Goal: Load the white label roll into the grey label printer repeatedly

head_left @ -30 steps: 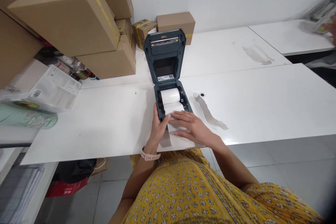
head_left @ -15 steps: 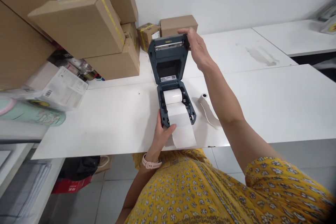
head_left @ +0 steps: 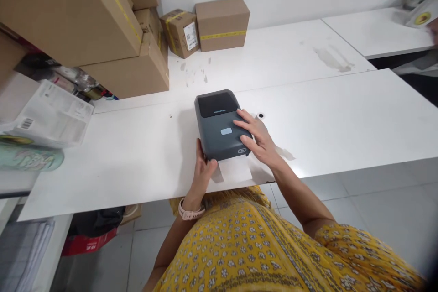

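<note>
A dark grey label printer (head_left: pixel 217 127) sits on the white table with its lid down. A strip of white label paper (head_left: pixel 236 169) sticks out of its front toward me. My left hand (head_left: pixel 202 169) grips the printer's left front corner, thumb at the front and fingers along the side. My right hand (head_left: pixel 258 139) lies on the lid's right side with its fingers spread, holding nothing. Just beyond that hand stands a small white paper roll (head_left: pixel 260 116), partly hidden, and its loose tail shows by the wrist. The label roll inside the printer is hidden by the lid.
Large cardboard boxes (head_left: pixel 112 68) are stacked at the left, and two smaller ones, a taped carton (head_left: pixel 222 23) and a labelled carton (head_left: pixel 179 32), stand by the wall. A mint-green bottle (head_left: pixel 34 159) lies at the left. The table's front edge runs close to my body.
The printer's lid has swung down from upright to shut, covering the label roll. My right hand has come down with it, from the raised lid's edge to the lid's top.
</note>
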Action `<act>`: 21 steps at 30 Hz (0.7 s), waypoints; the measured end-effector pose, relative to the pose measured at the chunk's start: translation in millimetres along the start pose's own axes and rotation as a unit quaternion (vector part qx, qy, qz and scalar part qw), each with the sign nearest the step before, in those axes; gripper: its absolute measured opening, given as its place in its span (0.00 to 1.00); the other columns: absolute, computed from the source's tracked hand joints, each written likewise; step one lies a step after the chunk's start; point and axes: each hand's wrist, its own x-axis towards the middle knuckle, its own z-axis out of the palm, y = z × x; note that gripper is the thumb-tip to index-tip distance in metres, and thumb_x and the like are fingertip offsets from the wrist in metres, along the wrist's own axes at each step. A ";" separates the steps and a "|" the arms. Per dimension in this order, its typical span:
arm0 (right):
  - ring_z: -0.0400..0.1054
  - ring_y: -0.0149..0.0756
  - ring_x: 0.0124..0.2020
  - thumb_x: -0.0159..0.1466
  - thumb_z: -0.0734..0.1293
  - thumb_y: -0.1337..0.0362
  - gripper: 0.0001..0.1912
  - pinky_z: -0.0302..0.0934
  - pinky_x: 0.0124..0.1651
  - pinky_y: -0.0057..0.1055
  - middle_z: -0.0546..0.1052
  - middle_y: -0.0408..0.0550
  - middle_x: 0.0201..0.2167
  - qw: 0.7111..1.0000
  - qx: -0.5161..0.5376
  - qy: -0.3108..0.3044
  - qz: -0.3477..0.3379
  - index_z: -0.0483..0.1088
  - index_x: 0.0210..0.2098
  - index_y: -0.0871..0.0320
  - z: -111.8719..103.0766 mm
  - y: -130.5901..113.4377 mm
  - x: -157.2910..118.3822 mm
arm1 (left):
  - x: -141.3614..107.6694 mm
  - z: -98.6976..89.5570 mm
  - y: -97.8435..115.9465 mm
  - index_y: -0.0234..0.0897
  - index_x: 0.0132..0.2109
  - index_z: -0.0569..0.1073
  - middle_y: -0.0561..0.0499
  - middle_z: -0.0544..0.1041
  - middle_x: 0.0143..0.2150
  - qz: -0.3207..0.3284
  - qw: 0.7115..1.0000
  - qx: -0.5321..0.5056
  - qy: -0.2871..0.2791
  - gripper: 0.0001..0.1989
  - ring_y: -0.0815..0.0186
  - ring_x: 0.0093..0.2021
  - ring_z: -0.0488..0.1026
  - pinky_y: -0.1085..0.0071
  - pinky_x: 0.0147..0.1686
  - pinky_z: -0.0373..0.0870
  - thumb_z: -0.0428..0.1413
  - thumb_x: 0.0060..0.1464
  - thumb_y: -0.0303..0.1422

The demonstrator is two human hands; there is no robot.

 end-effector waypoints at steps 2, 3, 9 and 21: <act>0.47 0.46 0.79 0.74 0.62 0.47 0.26 0.49 0.79 0.55 0.55 0.34 0.78 0.999 0.030 0.016 0.042 0.62 0.71 0.34 9.0 2.8 -7.0 | 3.7 3.2 9.1 0.49 0.79 0.46 0.47 0.43 0.83 -0.013 1.000 0.004 0.013 0.50 0.51 0.81 0.45 0.52 0.78 0.52 0.58 0.60 0.59; 0.46 0.46 0.80 0.73 0.62 0.45 0.29 0.49 0.79 0.55 0.53 0.35 0.79 0.997 0.046 0.023 0.064 0.59 0.72 0.34 13.2 4.6 -10.1 | 6.1 5.0 13.1 0.50 0.79 0.45 0.48 0.41 0.83 -0.023 0.999 0.010 0.024 0.49 0.51 0.82 0.43 0.53 0.78 0.51 0.58 0.61 0.57; 0.47 0.51 0.79 0.67 0.65 0.36 0.45 0.51 0.79 0.56 0.51 0.41 0.80 0.974 0.139 0.044 0.175 0.46 0.77 0.37 31.3 24.8 -28.2 | 15.5 11.4 16.9 0.53 0.78 0.48 0.48 0.48 0.82 -0.041 0.998 0.018 0.052 0.48 0.48 0.81 0.47 0.51 0.77 0.56 0.63 0.59 0.51; 0.50 0.50 0.78 0.68 0.67 0.41 0.40 0.50 0.79 0.57 0.56 0.41 0.78 0.969 0.170 0.082 0.159 0.52 0.75 0.35 36.1 23.1 -27.5 | 12.2 -3.4 6.2 0.48 0.74 0.57 0.41 0.60 0.76 0.013 0.997 0.057 0.042 0.45 0.47 0.75 0.61 0.50 0.70 0.66 0.66 0.56 0.51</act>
